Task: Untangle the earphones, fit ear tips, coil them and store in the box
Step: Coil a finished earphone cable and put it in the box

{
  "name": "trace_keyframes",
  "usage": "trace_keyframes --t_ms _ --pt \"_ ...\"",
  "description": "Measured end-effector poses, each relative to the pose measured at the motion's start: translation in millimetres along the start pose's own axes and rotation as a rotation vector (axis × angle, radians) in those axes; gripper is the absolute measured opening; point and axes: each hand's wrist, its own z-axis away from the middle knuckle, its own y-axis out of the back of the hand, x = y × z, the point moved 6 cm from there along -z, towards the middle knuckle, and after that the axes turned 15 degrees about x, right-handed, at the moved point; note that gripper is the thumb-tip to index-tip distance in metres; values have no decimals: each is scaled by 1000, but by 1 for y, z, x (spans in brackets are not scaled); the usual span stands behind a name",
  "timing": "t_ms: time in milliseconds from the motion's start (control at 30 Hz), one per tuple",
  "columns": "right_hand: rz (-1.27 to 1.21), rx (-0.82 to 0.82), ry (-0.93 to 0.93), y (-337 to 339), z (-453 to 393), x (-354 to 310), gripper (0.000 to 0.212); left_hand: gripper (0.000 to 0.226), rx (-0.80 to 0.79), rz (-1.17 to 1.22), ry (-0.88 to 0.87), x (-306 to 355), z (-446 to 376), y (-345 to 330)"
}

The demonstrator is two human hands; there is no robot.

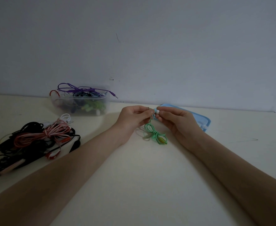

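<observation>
Head view: on the table (134,185), a clear box (80,103) of stored earphones sits at the far edge, a tangled pile (34,142) near the left edge. Left hand (132,119) pinches the green earphones (155,134) by one bud; right hand (179,121) pinches a white ear tip (157,111) against it. Likely risks: the tip slipping from the fingertips, or the dangling coil loosening.

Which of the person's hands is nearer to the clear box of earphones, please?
The left. The left hand pinches the green earphone just right of the clear box; the right hand sits farther right, over the blue lid.
</observation>
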Motion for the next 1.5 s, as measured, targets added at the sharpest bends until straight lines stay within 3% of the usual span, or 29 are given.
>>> trace_keyframes --t_ms 1500 --pt "-31 -8 -54 3 2 -1 12 4 -12 -124 -84 5 7 -2"
